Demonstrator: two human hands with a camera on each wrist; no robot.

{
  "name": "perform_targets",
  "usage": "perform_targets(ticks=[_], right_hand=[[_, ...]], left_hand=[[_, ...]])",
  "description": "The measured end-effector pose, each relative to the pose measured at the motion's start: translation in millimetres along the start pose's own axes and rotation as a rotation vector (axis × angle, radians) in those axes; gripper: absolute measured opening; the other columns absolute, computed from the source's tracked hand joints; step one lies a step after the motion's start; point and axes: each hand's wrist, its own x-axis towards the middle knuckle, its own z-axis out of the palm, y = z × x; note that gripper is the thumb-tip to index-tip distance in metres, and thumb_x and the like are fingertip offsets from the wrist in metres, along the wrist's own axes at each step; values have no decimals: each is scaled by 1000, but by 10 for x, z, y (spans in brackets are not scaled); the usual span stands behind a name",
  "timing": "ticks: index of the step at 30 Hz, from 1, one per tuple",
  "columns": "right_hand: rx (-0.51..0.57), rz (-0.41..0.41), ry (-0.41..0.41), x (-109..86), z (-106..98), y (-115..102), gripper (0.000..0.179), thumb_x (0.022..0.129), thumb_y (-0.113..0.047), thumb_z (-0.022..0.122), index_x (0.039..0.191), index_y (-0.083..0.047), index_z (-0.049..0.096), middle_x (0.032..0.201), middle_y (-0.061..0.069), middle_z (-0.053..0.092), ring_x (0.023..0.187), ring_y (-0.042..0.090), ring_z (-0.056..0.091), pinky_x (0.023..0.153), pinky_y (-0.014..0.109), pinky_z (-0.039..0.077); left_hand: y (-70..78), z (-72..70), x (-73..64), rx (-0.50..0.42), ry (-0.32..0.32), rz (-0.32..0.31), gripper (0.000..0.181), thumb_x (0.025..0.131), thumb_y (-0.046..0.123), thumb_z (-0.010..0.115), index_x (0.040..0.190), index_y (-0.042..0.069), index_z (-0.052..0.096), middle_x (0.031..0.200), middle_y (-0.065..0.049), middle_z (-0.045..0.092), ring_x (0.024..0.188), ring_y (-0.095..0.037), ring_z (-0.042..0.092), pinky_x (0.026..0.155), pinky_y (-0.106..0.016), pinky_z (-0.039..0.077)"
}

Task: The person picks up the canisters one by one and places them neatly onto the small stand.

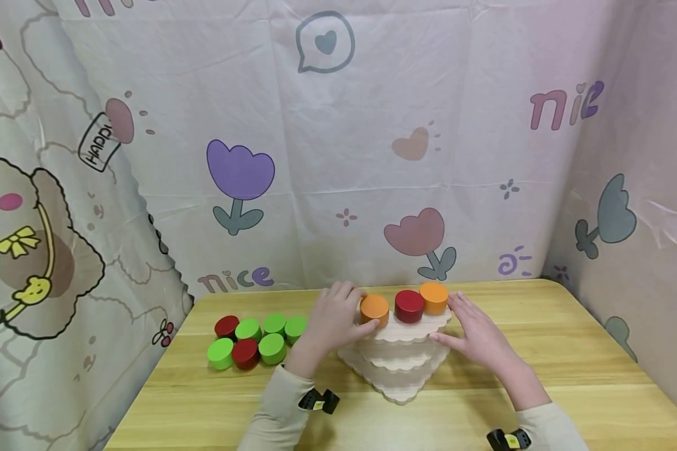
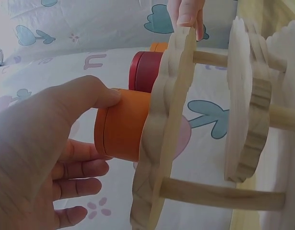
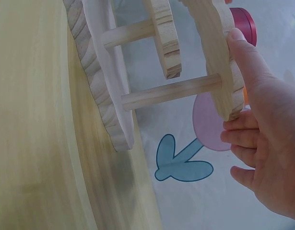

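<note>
- Pinching leftmost orange cylinder point(image 1: 375, 309), lower centre of the frame, with left hand point(image 1: 333, 318); best released without sideways drag.
- Touching upper wooden tier point(image 1: 402, 331) with right hand point(image 1: 484, 339), fingers loosely extended; best to steady lightly.

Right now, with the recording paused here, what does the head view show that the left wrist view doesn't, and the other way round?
Only the head view shows the five green cylinders and the loose red pair on the table. Only the left wrist view shows the wooden posts between the stand's tiers. Both show the left hand gripping the near orange cylinder, the red cylinder and far orange cylinder beyond, and the right hand at the top tier.
</note>
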Motion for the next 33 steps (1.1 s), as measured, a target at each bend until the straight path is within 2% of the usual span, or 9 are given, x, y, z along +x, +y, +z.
perform_targets(ticks=[9,19,33], right_hand=[[-2,-8,6,4,8,4,94,79,-60,69,142,5,42,150,25,39,142,45,30,113,60,27],[3,3,-1,-1,-1,-3,96,80,-62,68,143,5,41,152,25,37,143,45,28,113,60,26],[4,-3,3,-11,4,-7,96,80,-62,67,144,4,40,152,25,37,143,45,28,113,60,25]], left_hand=[[51,1,50,-43,-37,-37,55,84,57,63,117,13,63,111,-1,61,105,-20,54,85,-34,45],[60,28,58,-55,-54,-44,57,87,56,60,122,11,63,113,-2,61,105,-20,53,86,-35,45],[86,47,45,-47,-36,-27,57,89,58,58,125,14,63,112,-2,60,104,-19,52,86,-35,46]])
